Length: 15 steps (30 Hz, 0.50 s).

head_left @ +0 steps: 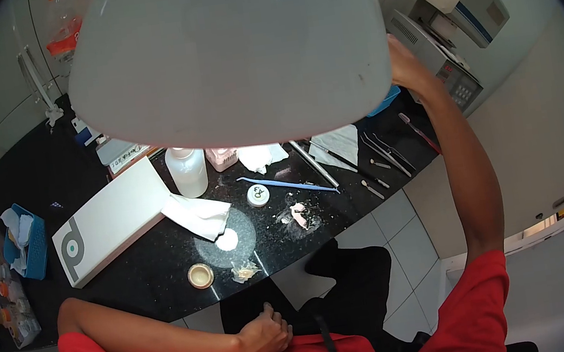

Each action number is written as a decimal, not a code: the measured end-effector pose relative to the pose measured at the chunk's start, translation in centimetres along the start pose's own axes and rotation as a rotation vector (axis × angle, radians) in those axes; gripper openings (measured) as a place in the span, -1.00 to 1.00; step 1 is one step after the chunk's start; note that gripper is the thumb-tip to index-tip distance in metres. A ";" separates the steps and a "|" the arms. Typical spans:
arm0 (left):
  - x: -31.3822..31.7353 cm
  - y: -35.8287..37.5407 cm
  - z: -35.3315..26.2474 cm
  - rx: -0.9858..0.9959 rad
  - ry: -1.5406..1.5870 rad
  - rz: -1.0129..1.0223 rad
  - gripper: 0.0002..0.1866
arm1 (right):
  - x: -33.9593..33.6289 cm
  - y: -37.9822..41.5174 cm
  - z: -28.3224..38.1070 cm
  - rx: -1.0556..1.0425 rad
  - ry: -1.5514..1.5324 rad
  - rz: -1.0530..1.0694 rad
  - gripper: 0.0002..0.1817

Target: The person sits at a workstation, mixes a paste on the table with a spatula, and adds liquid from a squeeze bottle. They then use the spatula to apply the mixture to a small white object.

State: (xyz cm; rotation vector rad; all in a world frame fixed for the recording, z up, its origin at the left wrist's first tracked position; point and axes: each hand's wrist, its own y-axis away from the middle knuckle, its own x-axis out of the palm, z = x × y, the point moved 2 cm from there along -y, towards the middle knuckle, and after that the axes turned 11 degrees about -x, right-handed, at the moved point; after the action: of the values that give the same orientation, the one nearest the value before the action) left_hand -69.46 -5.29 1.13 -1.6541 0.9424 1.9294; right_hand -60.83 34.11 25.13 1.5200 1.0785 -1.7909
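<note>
A person's left hand (264, 335) rests loosely curled and empty against a red shirt, below the glossy black stone counter (132, 281). Farther off, the raised right hand (406, 63) grips the rim of a large, smooth white lamp shade (230, 54), fingers hidden behind it.

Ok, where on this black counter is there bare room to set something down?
The widest bare patch of the counter lies behind the white box, towards the wall. A smaller one sits at the front edge, between that box and the small round tin. It is crowded from the plastic bottle rightwards: tissues, blue tool, metal instruments.
</note>
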 end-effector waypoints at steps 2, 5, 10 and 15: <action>0.1 0.0 -0.2 -0.001 -0.005 -0.022 -0.57 | -0.3 0.0 -0.2 -0.079 0.075 -0.108 -0.72; 0.3 0.0 -0.2 0.005 0.000 -0.033 -0.58 | -0.9 0.8 0.7 0.121 -0.027 0.083 -0.70; 0.3 -0.2 -0.3 -0.007 0.018 -0.005 -0.61 | 0.0 1.3 -1.3 0.093 -0.129 -0.163 -0.73; 0.3 -0.2 -0.2 -0.002 -0.008 -0.007 -0.57 | 0.8 1.5 -1.6 0.078 -0.124 -0.147 -0.69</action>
State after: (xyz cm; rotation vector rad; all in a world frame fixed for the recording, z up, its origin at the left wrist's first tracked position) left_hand -69.20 -5.33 0.76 -1.6467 0.9309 1.9317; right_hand -58.86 34.76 23.97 1.3841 1.0955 -2.0199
